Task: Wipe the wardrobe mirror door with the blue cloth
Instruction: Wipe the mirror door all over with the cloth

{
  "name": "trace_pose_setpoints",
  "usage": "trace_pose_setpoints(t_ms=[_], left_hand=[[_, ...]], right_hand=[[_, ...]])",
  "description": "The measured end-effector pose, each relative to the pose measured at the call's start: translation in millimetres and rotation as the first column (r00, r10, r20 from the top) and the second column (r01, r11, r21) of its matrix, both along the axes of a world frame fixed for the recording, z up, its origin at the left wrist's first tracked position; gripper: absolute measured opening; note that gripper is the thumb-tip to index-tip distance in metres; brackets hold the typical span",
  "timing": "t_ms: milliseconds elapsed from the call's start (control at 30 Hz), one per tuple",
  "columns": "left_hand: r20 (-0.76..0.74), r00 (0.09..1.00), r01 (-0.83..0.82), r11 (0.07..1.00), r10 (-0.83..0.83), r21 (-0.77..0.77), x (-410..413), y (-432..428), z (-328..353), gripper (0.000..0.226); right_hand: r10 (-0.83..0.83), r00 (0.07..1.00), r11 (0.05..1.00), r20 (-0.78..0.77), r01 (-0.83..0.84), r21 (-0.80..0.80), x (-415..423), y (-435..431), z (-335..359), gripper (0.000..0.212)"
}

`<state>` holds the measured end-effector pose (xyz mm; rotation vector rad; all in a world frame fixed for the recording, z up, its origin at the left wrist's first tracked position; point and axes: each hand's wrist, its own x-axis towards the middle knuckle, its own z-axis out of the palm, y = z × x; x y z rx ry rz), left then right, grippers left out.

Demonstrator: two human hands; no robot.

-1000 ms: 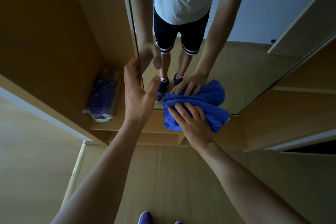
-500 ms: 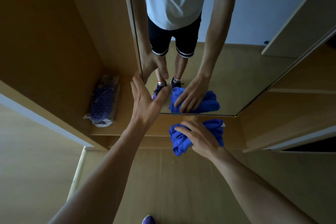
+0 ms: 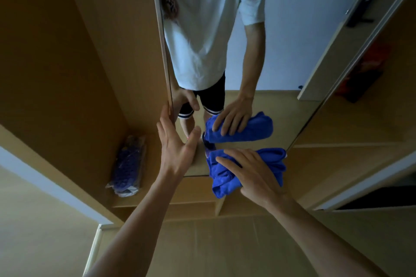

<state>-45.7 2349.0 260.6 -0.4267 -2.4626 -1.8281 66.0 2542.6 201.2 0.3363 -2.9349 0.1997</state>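
Note:
The wardrobe mirror door (image 3: 281,63) stands straight ahead and reflects a person's torso, legs and both hands. My right hand (image 3: 252,175) lies over the bunched blue cloth (image 3: 225,180) and grips it at the mirror's bottom edge. A narrow gap shows between the cloth and its reflection, so I cannot tell if it touches the glass. My left hand (image 3: 177,148) is at the door's left edge, fingers straight along the edge and thumb against the glass.
Left of the door the wardrobe is open, with a purple item in a clear plastic bag (image 3: 128,164) on its bottom shelf. Right of the mirror is another wooden compartment with something red (image 3: 364,69) inside. Light wooden floor (image 3: 213,243) lies below.
My right hand slid the cloth down off the lower glass, then came back up to the mirror's bottom edge. My left hand stayed at the door edge. The view tilted upward.

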Motion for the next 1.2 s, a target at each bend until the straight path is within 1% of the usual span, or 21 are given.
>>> trace_pose_setpoints(t_ms=[167,233,300,333,400,467,567,600,700,800,933,1033,1200], left_hand=[[-0.099,0.995,0.030,0.999,-0.026,0.038,2.8,-6.5,51.1,0.092],[-0.183,0.982,0.040,0.999,-0.033,0.033,4.8,-12.1,73.9,0.084],[-0.270,0.961,0.069,0.997,-0.057,0.035,7.1,-14.5,100.3,0.072],[-0.308,0.950,0.071,0.997,-0.057,0.034,9.1,-14.1,114.1,0.072],[-0.372,0.927,0.053,0.998,-0.041,0.022,13.2,-12.2,141.4,0.084],[-0.387,0.922,0.042,0.998,-0.024,0.039,15.9,-10.0,166.7,0.094],[-0.410,0.912,0.041,0.998,-0.019,0.044,20.0,-5.9,204.9,0.099],[-0.422,0.907,0.038,0.998,-0.015,0.044,19.8,-3.9,214.9,0.098],[-0.451,0.893,0.037,0.997,-0.001,0.072,10.8,2.2,234.4,0.082],[-0.437,0.898,-0.024,0.998,0.048,0.061,1.3,4.5,263.4,0.092],[-0.463,0.876,-0.102,0.990,0.135,0.095,-5.0,13.2,305.7,0.096],[-0.496,0.848,-0.158,0.983,0.184,0.094,-6.7,24.3,333.0,0.098],[-0.545,0.800,-0.228,0.968,0.249,0.109,-11.1,33.6,363.1,0.102]], right_hand=[[0.011,0.994,0.999,-0.110,-0.008,0.031,-0.1,-9.8,69.6,0.090],[0.002,0.988,0.999,-0.154,0.005,0.045,0.9,-13.5,99.1,0.095],[-0.015,0.975,0.998,-0.222,0.030,0.062,3.6,-13.5,129.3,0.097],[-0.020,0.967,0.996,-0.255,0.041,0.077,5.0,-10.8,144.6,0.095],[-0.022,0.948,0.992,-0.318,0.060,0.112,7.2,-3.2,175.1,0.091],[-0.016,0.924,0.986,-0.382,0.079,0.148,7.4,3.7,205.1,0.086],[-0.003,0.884,0.976,-0.468,0.104,0.190,5.5,9.1,246.3,0.084],[0.005,0.868,0.974,-0.496,0.109,0.199,5.1,11.2,258.7,0.082],[0.033,0.824,0.967,-0.565,0.116,0.226,3.9,17.8,294.0,0.084],[0.060,0.785,0.962,-0.616,0.119,0.245,2.2,26.3,329.9,0.088],[0.092,0.734,0.955,-0.672,0.126,0.268,1.2,40.3,373.4,0.086],[0.127,0.699,0.946,-0.703,0.128,0.297,-1.8,54.0,402.0,0.081],[0.180,0.632,0.926,-0.754,0.148,0.346,-11.3,67.7,450.4,0.083]])
